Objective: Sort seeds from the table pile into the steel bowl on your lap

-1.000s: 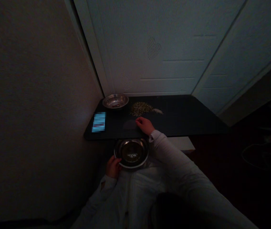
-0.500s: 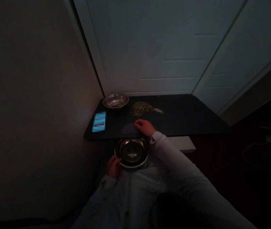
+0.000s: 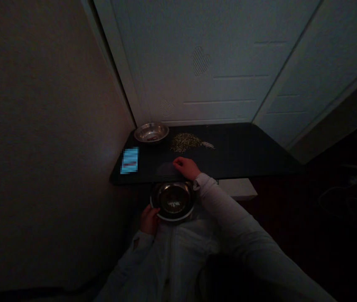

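Observation:
My left hand (image 3: 149, 220) grips the near-left rim of a metal bowl (image 3: 172, 217), thumb over the edge. The bowl sits at my lap, just below the table's front edge, with some small pale grains (image 3: 174, 204) visible in it. My right hand (image 3: 187, 167) is closed above the front of the dark table (image 3: 238, 161), fingertips pinched on a thin, greyish, see-through flat piece (image 3: 165, 168). Its exact kind is too dim to make out. Beyond that hand lies a pile of greenish-brown grains (image 3: 184, 141), with a smaller patch of pale grains (image 3: 208, 145) at its right.
A second metal bowl (image 3: 151, 133) with a red-edged label inside stands at the table's back left. A blurred-out bluish rectangle (image 3: 130, 160) is at the left edge. A white box-like object (image 3: 238, 188) shows under the table. A wall stands left, a white panel behind.
My right hand has shifted slightly left with the thin flat piece. My left hand and the bowl it grips stay almost in place, and the grain pile looks the same.

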Motion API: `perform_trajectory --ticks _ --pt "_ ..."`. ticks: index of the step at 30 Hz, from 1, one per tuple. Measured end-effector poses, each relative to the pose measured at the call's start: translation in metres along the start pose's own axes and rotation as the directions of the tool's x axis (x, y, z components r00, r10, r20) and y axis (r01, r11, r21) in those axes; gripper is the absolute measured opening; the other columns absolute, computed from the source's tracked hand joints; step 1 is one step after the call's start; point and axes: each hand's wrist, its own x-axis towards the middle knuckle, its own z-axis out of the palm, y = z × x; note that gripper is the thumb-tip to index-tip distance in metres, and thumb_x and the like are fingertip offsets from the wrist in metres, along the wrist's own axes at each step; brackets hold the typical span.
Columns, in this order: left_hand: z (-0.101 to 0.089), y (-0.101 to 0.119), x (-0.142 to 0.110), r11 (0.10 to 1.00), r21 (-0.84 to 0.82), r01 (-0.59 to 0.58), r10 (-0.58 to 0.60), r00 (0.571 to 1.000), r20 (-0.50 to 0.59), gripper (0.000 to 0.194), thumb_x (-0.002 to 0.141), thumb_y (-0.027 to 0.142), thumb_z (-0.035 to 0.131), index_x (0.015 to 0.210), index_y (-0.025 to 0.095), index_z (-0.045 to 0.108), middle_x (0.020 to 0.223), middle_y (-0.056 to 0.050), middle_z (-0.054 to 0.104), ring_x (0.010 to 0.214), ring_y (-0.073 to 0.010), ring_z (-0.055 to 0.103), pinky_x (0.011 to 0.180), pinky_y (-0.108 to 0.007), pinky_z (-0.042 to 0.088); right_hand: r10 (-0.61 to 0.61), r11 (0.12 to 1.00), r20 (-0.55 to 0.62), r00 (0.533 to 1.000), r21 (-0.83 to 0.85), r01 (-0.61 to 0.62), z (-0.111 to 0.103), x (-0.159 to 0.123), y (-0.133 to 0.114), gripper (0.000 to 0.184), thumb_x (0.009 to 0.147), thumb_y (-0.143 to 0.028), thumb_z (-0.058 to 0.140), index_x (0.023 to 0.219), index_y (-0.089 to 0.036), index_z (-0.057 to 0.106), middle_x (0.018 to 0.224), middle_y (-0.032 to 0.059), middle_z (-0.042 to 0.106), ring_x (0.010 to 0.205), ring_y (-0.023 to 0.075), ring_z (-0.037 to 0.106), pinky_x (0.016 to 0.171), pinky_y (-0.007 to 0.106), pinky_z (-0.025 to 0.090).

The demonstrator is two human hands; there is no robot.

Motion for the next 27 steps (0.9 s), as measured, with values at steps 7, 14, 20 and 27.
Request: perform_trajectory --ticks 7,14,20,27 --pt "0.0 0.0 0.0 1.0 0.002 0.006 -0.006 1.0 -0.021 0.026 0.043 0.013 0.059 0.068 0.016 0.057 0.048 0.005 0.056 0.042 -0.0092 0.05 0.04 -0.02 0.032 -0.073 0.995 0.02 0.997 0.074 0.071 0.013 0.012 -0.008 0.021 0.074 -0.031 0.043 0.086 -0.021 0.057 0.079 -0.0002 0.061 0.071 0.0109 0.053 0.065 0.022 0.038" --pt "-0.001 0.0 0.001 0.999 -0.03 0.014 -0.014 1.0 -0.027 0.021 0.043 0.011 0.059 0.063 0.016 0.056 0.046 0.006 0.054 0.041 -0.0083 0.049 0.041 -0.02 0.034 -0.148 0.981 0.061 0.987 0.135 0.139 0.017 0.023 -0.011 0.02 0.075 -0.027 0.041 0.087 -0.019 0.056 0.081 -0.0002 0.059 0.074 0.0107 0.052 0.069 0.023 0.038" --pt "0.0 0.0 0.0 0.999 -0.036 0.014 -0.014 1.0 -0.006 0.023 0.044 0.011 0.059 0.066 0.016 0.056 0.05 0.005 0.058 0.044 -0.0092 0.051 0.041 -0.02 0.034 -0.204 0.971 0.09 0.975 0.142 0.19 0.011 0.023 -0.01 0.019 0.076 -0.024 0.04 0.084 -0.018 0.057 0.083 -0.0001 0.059 0.077 0.0104 0.051 0.072 0.022 0.037" --pt "-0.003 -0.002 0.002 1.0 0.009 -0.017 0.017 1.0 0.012 0.021 0.044 0.013 0.06 0.065 0.016 0.057 0.043 0.006 0.052 0.037 -0.007 0.044 0.037 -0.019 0.027 -0.22 0.967 0.101 0.97 0.156 0.203 0.005 0.022 -0.006 0.02 0.075 -0.023 0.04 0.085 -0.017 0.057 0.084 0.0004 0.058 0.079 0.0103 0.051 0.074 0.022 0.037"
